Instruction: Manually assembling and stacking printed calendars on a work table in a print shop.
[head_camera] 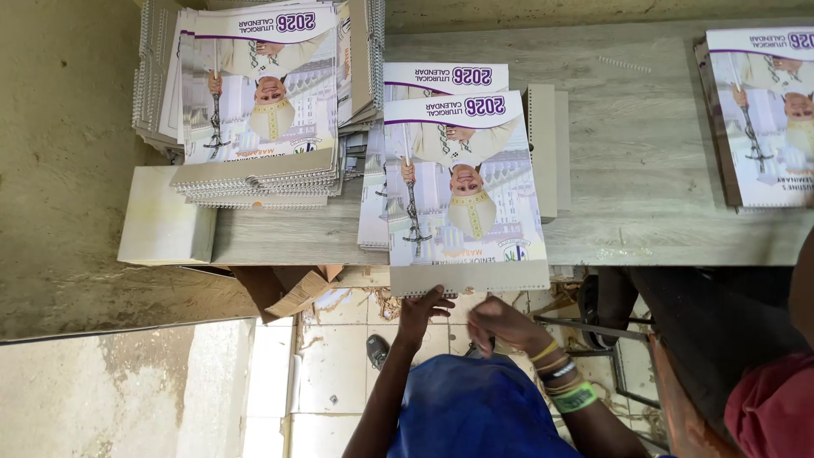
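A wall calendar [462,182] with a printed cover and a grey backing board hangs partly over the near edge of the wooden table [636,161]. My left hand [421,312] touches the calendar's near edge, fingers at the wire-bound border. My right hand [504,326], with several bracelets at the wrist, hovers just below that edge, fingers curled and holding nothing that I can see. Under the calendar lies a low pile of loose printed sheets [371,212].
A tall stack of bound calendars [259,102] stands at the back left, another stack [759,119] at the right edge. A pale block [165,225] sits at the table's left end. Torn cardboard [292,293] lies on the tiled floor. Another person's dark and red clothing [763,399] is at right.
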